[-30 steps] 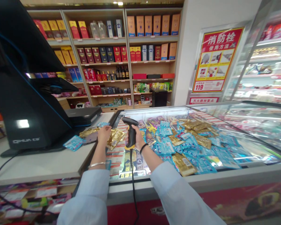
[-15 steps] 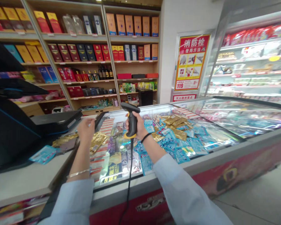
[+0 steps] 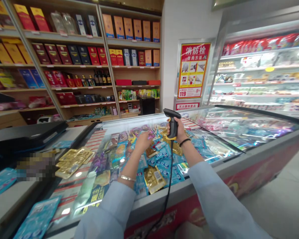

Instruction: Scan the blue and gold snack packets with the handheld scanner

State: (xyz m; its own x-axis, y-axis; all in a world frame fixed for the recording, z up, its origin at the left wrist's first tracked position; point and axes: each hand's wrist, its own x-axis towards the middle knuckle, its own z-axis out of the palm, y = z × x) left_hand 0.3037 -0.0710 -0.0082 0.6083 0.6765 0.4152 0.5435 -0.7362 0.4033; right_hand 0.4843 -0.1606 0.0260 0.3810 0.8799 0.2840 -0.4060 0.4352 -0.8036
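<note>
My right hand [image 3: 179, 130] grips a black barcode scanner [image 3: 172, 122] with a yellow band, held upright above the glass lid of a chest freezer [image 3: 214, 169]; its cable hangs down over the front edge. My left hand [image 3: 142, 141] reaches over a heap of blue and gold sachets [image 3: 161, 159] lying on the glass, fingers down on or just above them; whether it holds one I cannot tell. A separate small pile of gold sachets [image 3: 73, 157] lies on the lid further left.
A black till base [image 3: 22, 136] sits on the white counter [image 3: 5, 202] at left, with blue sachets [image 3: 37, 219] near the edge. Wooden shelves [image 3: 89, 66] of boxed goods fill the back wall. A lit open cooler [image 3: 259, 73] stands at right, beside a red poster [image 3: 193, 69].
The view has swung right. My left hand left the gold pile by the till and moved right onto the blue and gold heap. The scanner moved right with my right hand.
</note>
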